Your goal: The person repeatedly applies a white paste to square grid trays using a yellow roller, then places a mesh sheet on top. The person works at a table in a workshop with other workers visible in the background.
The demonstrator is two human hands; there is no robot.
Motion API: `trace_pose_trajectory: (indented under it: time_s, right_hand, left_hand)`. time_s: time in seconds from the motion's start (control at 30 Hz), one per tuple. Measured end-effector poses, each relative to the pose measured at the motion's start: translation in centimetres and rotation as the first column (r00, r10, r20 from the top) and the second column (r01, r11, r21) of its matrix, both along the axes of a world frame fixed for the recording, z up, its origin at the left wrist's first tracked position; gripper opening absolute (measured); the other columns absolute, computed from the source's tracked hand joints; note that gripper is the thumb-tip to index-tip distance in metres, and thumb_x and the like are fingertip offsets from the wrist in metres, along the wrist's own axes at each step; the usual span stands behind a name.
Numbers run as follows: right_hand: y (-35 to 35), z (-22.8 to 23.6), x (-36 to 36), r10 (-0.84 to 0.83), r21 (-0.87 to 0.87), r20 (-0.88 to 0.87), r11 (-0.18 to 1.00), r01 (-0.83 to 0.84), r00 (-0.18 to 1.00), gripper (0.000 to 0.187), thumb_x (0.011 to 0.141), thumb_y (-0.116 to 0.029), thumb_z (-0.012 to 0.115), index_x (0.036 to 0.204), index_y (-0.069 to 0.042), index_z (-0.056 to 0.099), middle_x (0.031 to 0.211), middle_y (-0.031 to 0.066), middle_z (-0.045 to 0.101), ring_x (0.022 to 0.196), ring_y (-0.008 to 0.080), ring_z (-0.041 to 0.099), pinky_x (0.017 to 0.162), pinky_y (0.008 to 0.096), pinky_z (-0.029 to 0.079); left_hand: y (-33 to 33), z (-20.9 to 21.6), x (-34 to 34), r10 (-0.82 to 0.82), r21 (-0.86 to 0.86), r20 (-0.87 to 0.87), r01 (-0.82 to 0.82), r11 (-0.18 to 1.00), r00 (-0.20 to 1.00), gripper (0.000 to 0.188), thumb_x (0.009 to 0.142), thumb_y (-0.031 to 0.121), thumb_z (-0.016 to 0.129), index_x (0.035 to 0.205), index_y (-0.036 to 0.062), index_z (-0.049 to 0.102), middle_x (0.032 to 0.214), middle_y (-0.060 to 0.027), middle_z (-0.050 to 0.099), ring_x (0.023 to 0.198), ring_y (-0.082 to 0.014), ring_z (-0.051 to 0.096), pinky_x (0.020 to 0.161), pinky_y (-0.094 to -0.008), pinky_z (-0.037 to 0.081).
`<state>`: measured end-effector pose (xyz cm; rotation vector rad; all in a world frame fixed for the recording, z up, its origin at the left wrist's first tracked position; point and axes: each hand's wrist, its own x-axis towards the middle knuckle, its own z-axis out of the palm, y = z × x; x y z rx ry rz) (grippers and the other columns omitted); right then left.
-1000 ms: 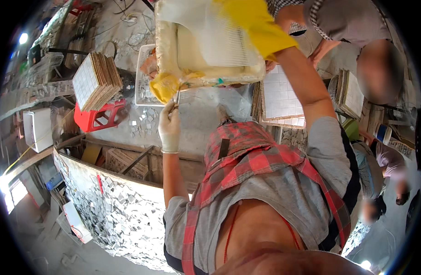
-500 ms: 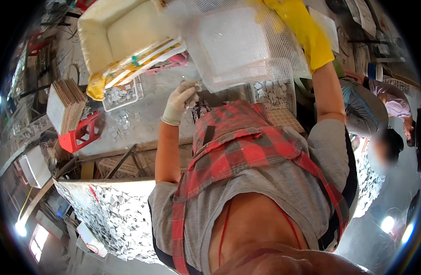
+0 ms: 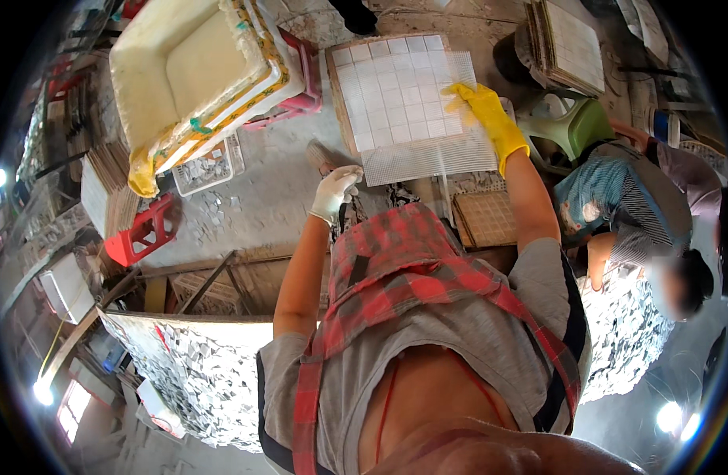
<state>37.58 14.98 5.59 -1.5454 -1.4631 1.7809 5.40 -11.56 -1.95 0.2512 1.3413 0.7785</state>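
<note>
A wooden-edged board of white square tiles (image 3: 380,67) lies ahead of me, with a translucent mesh sheet (image 3: 459,162) spread over much of it and overhanging its near and right edges. My right hand (image 3: 487,119), in a yellow rubber glove, rests at the mesh's right side, its fingers stretched out over the tiles and slightly blurred. My left hand (image 3: 335,194), in a pale thin glove, is closed close to the near left corner of the mesh. Whether its fingertips pinch that corner is too small to tell.
At left stand a yellowed foam box (image 3: 205,63), a white basket of tile pieces (image 3: 209,168) and a red stool (image 3: 146,229). To the right are stacked boards (image 3: 566,47), a green stool (image 3: 566,127) and a bending co-worker (image 3: 641,190). A tan tile panel (image 3: 484,218) lies near my apron.
The mesh has come down from the air onto the tiled board. My right hand has lowered toward me and spread its fingers, while my left hand has shifted right and slightly nearer.
</note>
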Motion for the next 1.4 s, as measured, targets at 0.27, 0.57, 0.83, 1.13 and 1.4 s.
trace_pose_trajectory:
  time_s: [0.27, 0.57, 0.83, 1.13, 1.4]
  right_hand:
    - [4.5, -6.5, -3.2, -0.017, -0.079, -0.01, 0.997, 0.016, 1.0, 0.035, 0.106, -0.031, 0.054, 0.117, -0.005, 0.074, 0.099, 0.0045, 0.073, 0.084, 0.0113, 0.062, 0.076, 0.0241, 0.049]
    - [6.8, -8.8, -4.6, -0.011, -0.028, 0.029, 1.0, 0.011, 1.0, 0.036, 0.104, -0.034, 0.053, 0.115, -0.006, 0.074, 0.098, 0.0081, 0.075, 0.077, 0.0156, 0.064, 0.07, 0.0299, 0.051]
    - [7.8, -10.3, -3.8, 0.09, -0.097, 0.044, 0.992, -0.085, 0.995, 0.037, 0.105, -0.032, 0.054, 0.12, -0.004, 0.072, 0.103, 0.0071, 0.074, 0.089, 0.0137, 0.064, 0.081, 0.0277, 0.051]
    - [7.5, -14.2, -2.7, 0.111, 0.166, 0.074, 0.979, -0.122, 0.991, 0.035, 0.104, -0.031, 0.055, 0.117, -0.002, 0.072, 0.103, 0.0107, 0.076, 0.076, 0.0183, 0.069, 0.07, 0.0302, 0.053]
    - [7.7, -14.5, -3.1, 0.025, 0.015, 0.068, 1.0, -0.026, 0.997, 0.037, 0.103, -0.033, 0.058, 0.119, -0.003, 0.072, 0.102, 0.0094, 0.078, 0.073, 0.0161, 0.067, 0.074, 0.0294, 0.053]
  left_hand:
    - [6.7, -5.1, -4.2, -0.008, -0.017, -0.129, 0.006, 1.0, 0.992, 0.031, 0.096, 0.016, 0.065, 0.122, -0.0004, 0.066, 0.095, -0.0043, 0.07, 0.065, -0.0095, 0.061, 0.048, -0.0218, 0.043]
    - [8.5, -7.0, -4.7, 0.009, -0.077, -0.127, -0.019, 0.997, 0.992, 0.029, 0.098, 0.014, 0.063, 0.124, 0.0023, 0.066, 0.097, -0.0029, 0.069, 0.064, -0.0085, 0.059, 0.048, -0.0215, 0.041]
    - [7.9, -7.4, -4.1, 0.013, -0.101, -0.088, -0.022, 0.995, 0.996, 0.027, 0.095, 0.017, 0.065, 0.118, 0.0035, 0.068, 0.086, -0.0004, 0.066, 0.063, -0.0078, 0.058, 0.045, -0.0206, 0.038]
    - [6.5, -7.7, -3.1, 0.132, -0.048, -0.131, -0.139, 0.989, 0.983, 0.026, 0.099, 0.015, 0.061, 0.121, 0.002, 0.067, 0.091, -0.0013, 0.069, 0.063, -0.0071, 0.059, 0.046, -0.02, 0.039]
    - [2.9, -4.0, -0.2, 0.017, 0.189, -0.921, 0.408, 0.893, 0.39, 0.032, 0.097, 0.018, 0.061, 0.128, 0.0115, 0.065, 0.105, -0.0141, 0.07, 0.091, -0.0316, 0.068, 0.082, -0.0428, 0.054]
